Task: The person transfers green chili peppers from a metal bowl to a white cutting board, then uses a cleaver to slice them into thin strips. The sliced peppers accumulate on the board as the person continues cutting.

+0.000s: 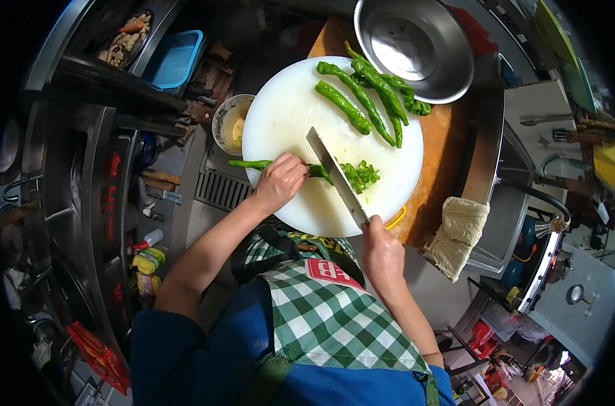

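On a round white cutting board (287,111), my left hand (282,181) holds a long green pepper (250,164) lying crosswise, its narrow end pointing left past the board's rim. My right hand (383,251) grips the handle of a cleaver (338,176), whose blade slants over the board beside the pepper's cut end. Right of the blade lies a small heap of sliced green pepper (360,175). Several whole green peppers (371,96) rest on the upper right of the board. My right fingers hide most of the handle.
A large steel bowl (414,48) stands at the board's upper right. A small bowl (231,124) with yellowish contents is at its left. A folded beige cloth (457,233) hangs over the steel edge on the right. A blue plastic basket (178,58) sits at upper left, near a floor drain grate (223,190).
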Available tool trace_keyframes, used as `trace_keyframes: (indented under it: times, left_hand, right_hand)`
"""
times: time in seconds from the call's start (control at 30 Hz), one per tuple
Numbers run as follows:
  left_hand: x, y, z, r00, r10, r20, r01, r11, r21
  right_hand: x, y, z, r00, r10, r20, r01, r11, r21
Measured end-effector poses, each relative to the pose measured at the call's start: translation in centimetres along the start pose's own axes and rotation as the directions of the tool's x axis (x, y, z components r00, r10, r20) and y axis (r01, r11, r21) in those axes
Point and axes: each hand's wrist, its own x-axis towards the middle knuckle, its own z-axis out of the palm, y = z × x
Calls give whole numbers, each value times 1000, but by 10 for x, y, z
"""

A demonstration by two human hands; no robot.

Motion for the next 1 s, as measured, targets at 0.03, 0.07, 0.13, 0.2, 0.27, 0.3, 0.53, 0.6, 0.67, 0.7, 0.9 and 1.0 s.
trace_keyframes:
  times: [0.03,0.07,0.13,0.2,0.27,0.3,0.53,0.6,0.67,0.7,0.9,1.0]
  left_hand:
    - [1,1,1,1000,0,-18,0,1000,-11]
    - [0,1,2,1000,9,-20,-10,999,-33]
    - [2,-3,1,999,20,-28,-22,999,-49]
    - [3,3,-7,998,48,-46,-47,998,37]
    - [4,6,-16,999,45,-24,-41,990,132]
    - [1,5,-16,1000,25,-7,-24,992,122]
    - [-11,-2,-8,999,-49,-7,49,995,91]
    - [-11,-1,-7,999,-44,-25,45,998,49]
    - [-11,-3,-5,999,-48,-17,49,997,52]
    - [-11,-5,-6,998,-54,-17,55,996,66]
    - [-14,-3,-17,999,-17,-43,28,968,249]
    - [-9,0,5,997,73,-32,-66,980,188]
  right_hand:
    - [-2,0,10,1000,14,1,-14,1000,-2]
    - [5,3,27,998,-6,-67,6,1000,-2]
    - [23,-1,30,998,6,-55,-4,999,31]
    - [28,5,23,999,-17,-51,20,999,48]
    - [28,11,12,997,-48,-58,48,999,6]
    - [22,9,4,998,-42,-49,42,999,-9]
    - [3,-5,-29,997,-56,61,58,997,-47]
    - [10,-4,-12,997,-35,74,36,999,-23]
    - [24,-3,27,1000,-22,-3,22,999,-27]
    - [32,-5,37,999,-18,-29,17,999,-47]
    - [62,34,21,987,-142,-72,157,944,290]
    - [48,45,10,994,-68,-85,83,977,194]
